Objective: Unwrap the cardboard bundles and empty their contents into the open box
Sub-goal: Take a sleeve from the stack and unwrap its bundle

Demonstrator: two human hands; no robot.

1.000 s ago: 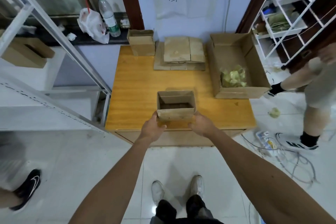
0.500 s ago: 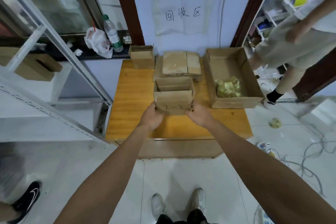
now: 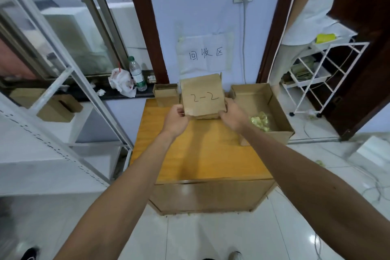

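A small cardboard box marked "2-2" is held up over the far middle of the wooden table, its marked side facing me. My left hand grips its lower left corner and my right hand grips its lower right corner. To the right stands the large open box with pale yellow-green pieces inside. Another small cardboard box stands at the table's back left. The held box hides whatever lies behind it.
A water bottle and a white plastic bag sit on the dark ledge at the left. A white wire rack and a person in a white shirt stand at the right. Cables and a yellow-green scrap lie on the floor.
Both hands have carried the small box from the table's front edge up and toward the back, tilting it so its marked side faces me. My view has risen toward the wall.
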